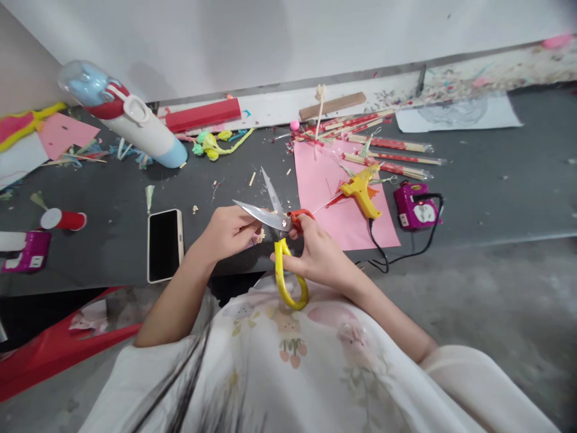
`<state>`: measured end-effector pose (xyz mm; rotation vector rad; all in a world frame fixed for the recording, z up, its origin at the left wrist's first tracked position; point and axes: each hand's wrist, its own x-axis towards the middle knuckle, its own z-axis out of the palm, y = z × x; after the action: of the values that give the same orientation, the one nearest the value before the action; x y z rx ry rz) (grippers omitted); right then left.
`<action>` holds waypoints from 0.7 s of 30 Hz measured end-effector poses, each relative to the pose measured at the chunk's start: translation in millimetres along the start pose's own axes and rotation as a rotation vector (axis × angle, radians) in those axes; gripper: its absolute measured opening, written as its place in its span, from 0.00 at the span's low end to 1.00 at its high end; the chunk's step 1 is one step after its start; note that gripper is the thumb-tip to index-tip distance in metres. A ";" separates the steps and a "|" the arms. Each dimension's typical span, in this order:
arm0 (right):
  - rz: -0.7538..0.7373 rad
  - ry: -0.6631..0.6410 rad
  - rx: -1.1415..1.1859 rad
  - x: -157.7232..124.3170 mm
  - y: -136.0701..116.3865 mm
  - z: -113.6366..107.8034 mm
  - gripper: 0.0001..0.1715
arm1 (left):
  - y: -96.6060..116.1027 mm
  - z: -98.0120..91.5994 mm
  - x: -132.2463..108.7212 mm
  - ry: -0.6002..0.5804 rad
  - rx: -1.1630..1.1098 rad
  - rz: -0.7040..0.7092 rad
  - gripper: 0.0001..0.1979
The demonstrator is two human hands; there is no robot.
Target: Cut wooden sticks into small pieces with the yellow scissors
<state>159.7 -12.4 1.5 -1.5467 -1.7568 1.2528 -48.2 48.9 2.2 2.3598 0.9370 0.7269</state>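
Note:
My right hand (315, 249) grips a pair of scissors (280, 270) with one yellow loop and one orange-red loop. Their steel blades are spread apart and point to the left, over my left hand (232, 231). The fingers of that hand are pinched around a small cream-coloured piece (260, 236) with a bumpy edge, just below the lower blade. Most of it is hidden by the fingers, so I cannot tell its kind. Right of the scissors, a yellow glue gun (362, 189) lies on a pink sheet (315, 198).
A phone (164, 246) and a red spool (67, 220) lie to the left. Behind them leans a water bottle (139, 129). Several wrapped stick bundles (387, 165) lie beyond the glue gun. A purple box (417, 207) with a black cord stands right, near the table edge.

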 end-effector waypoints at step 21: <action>0.097 -0.085 0.021 4.2 3.2 0.5 0.16 | 5.1 -7.5 11.8 -0.008 0.189 -0.045 0.16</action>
<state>159.9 -8.7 -2.4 -1.6057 -1.7331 1.3982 -43.3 56.0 14.3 2.4924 1.0943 0.6354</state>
